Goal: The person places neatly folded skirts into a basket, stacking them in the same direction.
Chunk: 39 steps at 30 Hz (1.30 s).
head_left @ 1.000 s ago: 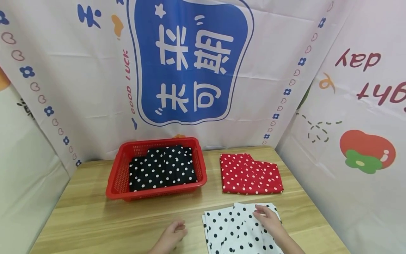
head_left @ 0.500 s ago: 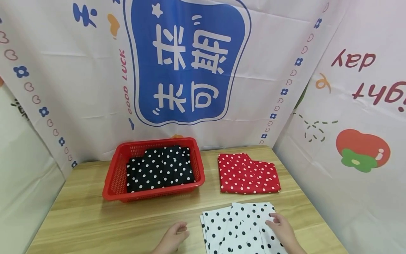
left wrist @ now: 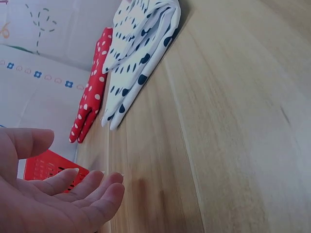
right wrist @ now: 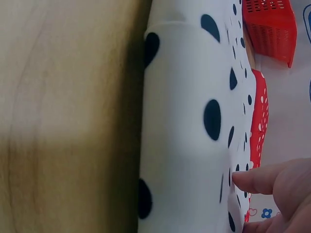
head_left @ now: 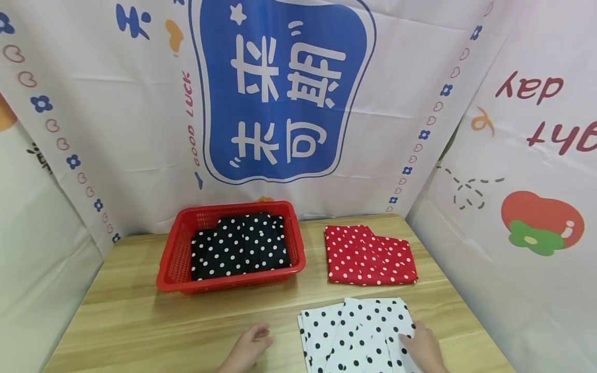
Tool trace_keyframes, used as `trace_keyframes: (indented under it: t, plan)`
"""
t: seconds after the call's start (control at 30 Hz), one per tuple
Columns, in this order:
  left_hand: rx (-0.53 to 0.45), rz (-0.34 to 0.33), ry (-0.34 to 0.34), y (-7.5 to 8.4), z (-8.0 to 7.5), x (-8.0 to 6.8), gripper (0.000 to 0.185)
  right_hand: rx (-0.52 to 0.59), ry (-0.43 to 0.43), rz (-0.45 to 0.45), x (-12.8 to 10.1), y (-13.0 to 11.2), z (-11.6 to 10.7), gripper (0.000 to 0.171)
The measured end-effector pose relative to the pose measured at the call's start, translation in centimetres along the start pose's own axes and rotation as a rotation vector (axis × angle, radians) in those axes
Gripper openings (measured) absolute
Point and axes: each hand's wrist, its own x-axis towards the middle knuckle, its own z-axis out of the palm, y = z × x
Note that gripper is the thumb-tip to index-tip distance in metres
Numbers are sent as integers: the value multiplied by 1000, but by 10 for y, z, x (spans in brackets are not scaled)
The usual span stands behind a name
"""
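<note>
A folded white cloth with black dots lies on the wooden table near its front edge. My right hand rests flat on the cloth's right side; in the right wrist view a fingertip touches the white cloth. Left of the cloth, my left hand hovers with fingers relaxed and holds nothing. The left wrist view shows that left hand palm up just over the wood, apart from the white cloth.
A red plastic basket holding a folded black cloth with white dots stands at the back middle. A folded red cloth with white dots lies to its right. Printed fabric walls close in the table's back and both sides.
My right hand has slid from the middle of the white cloth to its right edge and nearer to me. The left hand has hardly moved.
</note>
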Motion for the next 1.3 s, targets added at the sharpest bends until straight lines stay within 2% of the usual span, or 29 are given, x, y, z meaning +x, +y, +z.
trace_keyframes:
  t: [0.37,0.67,1.0,1.13,1.3]
  plan:
    - [37,76,56,-4,-9,-2,49,-9,-32,-36,-3,-21,13,62]
    - [27,36,85,-3,-15,-5,50,12,-50,-47,-10,-37,24,65]
    - [49,100,107,-8,-22,-8,49,38,-82,-86,-15,-63,41,65]
    - [66,79,120,-10,-25,-8,51,40,-96,-87,-17,-75,49,63]
    - [77,0,118,-12,-30,-8,52,74,-116,-90,-21,-87,52,59]
